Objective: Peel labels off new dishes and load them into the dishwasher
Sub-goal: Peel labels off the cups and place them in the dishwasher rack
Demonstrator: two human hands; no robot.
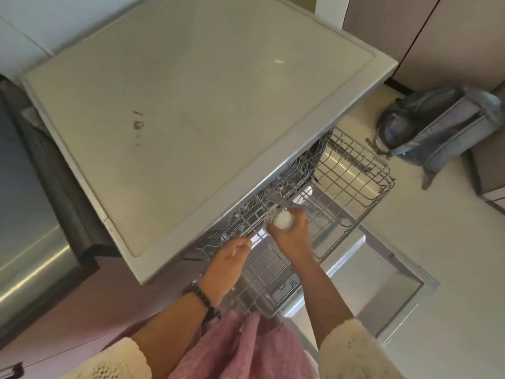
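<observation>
I'm loading now: my right hand (291, 236) curls round a small white rounded dish (282, 219), holding it low over the pulled-out grey wire dishwasher rack (355, 170). My left hand (232, 255) reaches the rack's wires, though its grip I cannot tell. Few items show racked, so loading looks unfinished. No label or writing is readable.

White dish (282, 220) — grey wire rack (352, 170), pink skirt (246, 348), blue-grey backpack (440, 127).

Pale countertop (191, 110) ahead of me, small stain near its middle; steel appliance (30, 214) at my left; cream floor (437, 242); grey backpack (437, 127) slumped against beige cabinets (442, 36).
</observation>
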